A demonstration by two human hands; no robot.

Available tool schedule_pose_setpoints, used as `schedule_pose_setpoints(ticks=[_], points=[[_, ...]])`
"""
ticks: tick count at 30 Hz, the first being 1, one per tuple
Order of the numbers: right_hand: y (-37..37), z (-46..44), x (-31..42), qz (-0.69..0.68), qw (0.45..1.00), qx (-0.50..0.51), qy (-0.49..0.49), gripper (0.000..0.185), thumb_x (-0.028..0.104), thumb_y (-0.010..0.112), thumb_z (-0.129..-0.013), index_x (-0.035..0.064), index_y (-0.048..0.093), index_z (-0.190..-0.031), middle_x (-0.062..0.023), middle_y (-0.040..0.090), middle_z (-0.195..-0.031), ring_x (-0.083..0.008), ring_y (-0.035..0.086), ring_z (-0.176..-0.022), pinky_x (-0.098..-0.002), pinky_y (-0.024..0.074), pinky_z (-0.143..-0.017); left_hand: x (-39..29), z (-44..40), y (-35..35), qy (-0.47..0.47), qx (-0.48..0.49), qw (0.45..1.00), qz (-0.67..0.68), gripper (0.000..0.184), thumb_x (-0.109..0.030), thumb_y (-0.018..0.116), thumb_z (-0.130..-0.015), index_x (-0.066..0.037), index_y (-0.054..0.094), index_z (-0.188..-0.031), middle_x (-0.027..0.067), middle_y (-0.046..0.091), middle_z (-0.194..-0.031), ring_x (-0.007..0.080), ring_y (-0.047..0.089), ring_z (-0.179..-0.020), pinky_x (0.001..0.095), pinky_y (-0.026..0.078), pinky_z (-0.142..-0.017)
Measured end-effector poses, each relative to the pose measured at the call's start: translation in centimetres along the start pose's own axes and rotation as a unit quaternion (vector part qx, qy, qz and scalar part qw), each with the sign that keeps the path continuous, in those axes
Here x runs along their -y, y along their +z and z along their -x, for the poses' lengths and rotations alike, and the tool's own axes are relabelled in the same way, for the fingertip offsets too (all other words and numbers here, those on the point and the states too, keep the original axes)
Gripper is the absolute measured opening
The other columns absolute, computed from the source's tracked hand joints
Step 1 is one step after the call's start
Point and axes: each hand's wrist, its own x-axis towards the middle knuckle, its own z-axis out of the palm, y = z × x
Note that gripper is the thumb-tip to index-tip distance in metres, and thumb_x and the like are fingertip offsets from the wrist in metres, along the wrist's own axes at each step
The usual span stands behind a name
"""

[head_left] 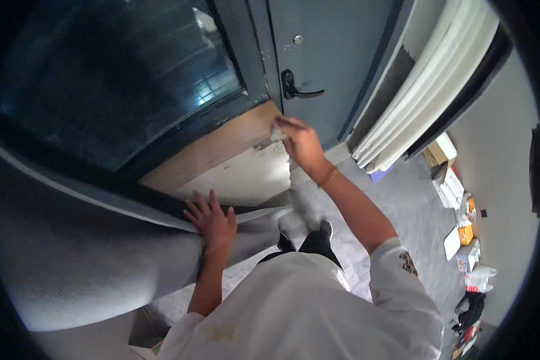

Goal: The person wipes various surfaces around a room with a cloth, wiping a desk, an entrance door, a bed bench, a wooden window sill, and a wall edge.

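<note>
My right hand (pixel 301 147) is closed at the fingertips around something small and pale grey (pixel 276 134), blurred and partly hidden by the fingers. It is at the right end of the wall strip below the window, by the door frame. That strip has a brown band (pixel 222 144) above a white patch (pixel 240 177) with ragged, chipped edges. My left hand (pixel 213 222) has its fingers spread and lies against the upper edge of a large grey curved surface (pixel 102 246), whose kind I cannot make out.
A dark window (pixel 120 78) fills the upper left. Beside it stands a grey door (pixel 336 54) with a black handle (pixel 291 87). White curtains (pixel 432 84) hang to the right. Boxes and bags, including an orange box (pixel 465 234), line the right wall on the grey floor (pixel 402 222).
</note>
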Motion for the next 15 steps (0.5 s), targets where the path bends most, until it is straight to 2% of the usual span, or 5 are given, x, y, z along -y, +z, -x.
schedule_pose_setpoints(ticks=[3, 5, 6, 9, 15], points=[[3.4, -3.8, -2.9, 0.087, 0.995, 0.032, -0.031, 0.032, -0.003, 0.053, -0.068, 0.0013, 0.061, -0.099, -0.0148, 0.054, -0.110, -0.0325, 0.057, -0.093, -0.0391, 0.0495, -0.078, 2.0, 1.1, 0.1, -0.073, 0.006, 0.997, -0.023, 0.061, -0.030, 0.056, -0.079, -0.006, 0.037, -0.132, 0.0252, 0.020, -0.141, 0.0476, 0.013, -0.130, 0.0588, 0.006, -0.105], [6.1, -4.3, -4.5, 0.228, 0.955, 0.170, 0.081, 0.032, 0.001, 0.054, -0.069, -0.0029, 0.058, -0.100, -0.0175, 0.051, -0.111, -0.0348, 0.056, -0.094, -0.0395, 0.0492, -0.078, 2.9, 1.9, 0.2, -0.112, -0.009, 0.993, -0.032, 0.060, -0.030, 0.055, -0.079, -0.006, 0.039, -0.131, 0.0242, 0.021, -0.141, 0.0460, 0.014, -0.130, 0.0580, 0.005, -0.105], [6.3, -3.6, -4.4, 0.207, 0.974, 0.092, -0.012, 0.037, 0.004, 0.054, -0.069, -0.0055, 0.055, -0.104, -0.0192, 0.050, -0.110, -0.0364, 0.053, -0.099, -0.0399, 0.0476, -0.082, 3.5, 2.4, 0.5, -0.141, -0.005, 0.989, -0.051, 0.060, -0.031, 0.055, -0.079, -0.006, 0.039, -0.130, 0.0226, 0.023, -0.141, 0.0442, 0.017, -0.130, 0.0571, 0.004, -0.106], [5.6, -2.1, -2.8, 0.253, 0.962, 0.084, -0.063, 0.038, 0.004, 0.054, -0.069, -0.0043, 0.053, -0.106, -0.0189, 0.049, -0.109, -0.0359, 0.049, -0.105, -0.0415, 0.0445, -0.088, 3.7, 4.0, 0.9, -0.203, -0.005, 0.976, -0.073, 0.059, -0.030, 0.056, -0.078, -0.006, 0.041, -0.130, 0.0211, 0.026, -0.140, 0.0426, 0.020, -0.130, 0.0561, 0.003, -0.107], [6.3, -1.1, -3.1, 0.068, 0.962, 0.237, -0.115, 0.037, 0.006, 0.053, -0.072, -0.0071, 0.052, -0.107, -0.0247, 0.045, -0.115, -0.0418, 0.038, -0.115, -0.0457, 0.0312, -0.101, 3.0, 6.3, 1.1, -0.272, 0.082, 0.955, -0.081, 0.054, -0.030, 0.057, -0.076, -0.007, 0.049, -0.124, 0.0194, 0.035, -0.137, 0.0400, 0.024, -0.129, 0.0534, 0.005, -0.108]])
